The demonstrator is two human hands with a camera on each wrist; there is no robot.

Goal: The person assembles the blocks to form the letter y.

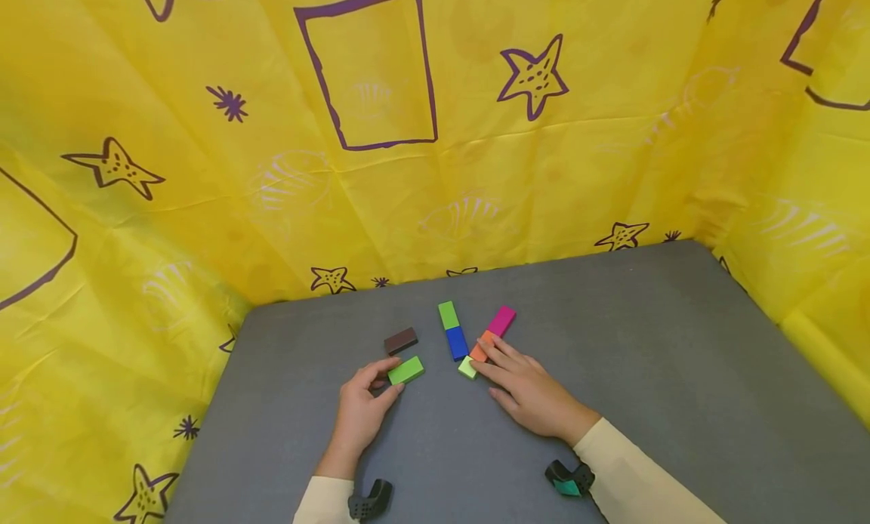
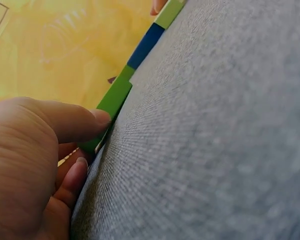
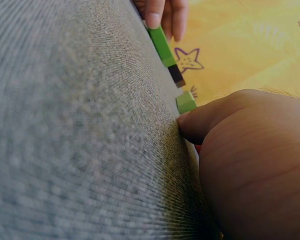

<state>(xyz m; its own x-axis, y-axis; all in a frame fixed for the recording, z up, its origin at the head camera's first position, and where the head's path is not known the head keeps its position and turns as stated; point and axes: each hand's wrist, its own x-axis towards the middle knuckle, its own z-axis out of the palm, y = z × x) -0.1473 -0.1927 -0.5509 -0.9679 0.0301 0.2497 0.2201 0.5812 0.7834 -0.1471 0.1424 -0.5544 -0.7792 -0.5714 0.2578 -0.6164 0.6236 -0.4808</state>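
Note:
My left hand [image 1: 363,405] pinches a bright green block [image 1: 406,370] between thumb and fingers, low against the grey tabletop. Just beyond it lies a dark brown block [image 1: 401,340]. With fingers stretched out, my right hand [image 1: 533,392] touches an orange block [image 1: 481,347] and a pale green block [image 1: 467,368]. A magenta block [image 1: 502,321] continues that slanted row at its far end. Left of this row, a blue block [image 1: 457,343] meets another green block [image 1: 448,315] end to end. In the right wrist view the thumb [image 3: 192,125] is close beside the pale green block.
The grey table [image 1: 652,328] runs up to a yellow cloth [image 1: 381,207] printed with purple starfish, which hangs at the back and both sides. A black band [image 1: 370,500] is at the left wrist and another dark band [image 1: 569,479] at the right.

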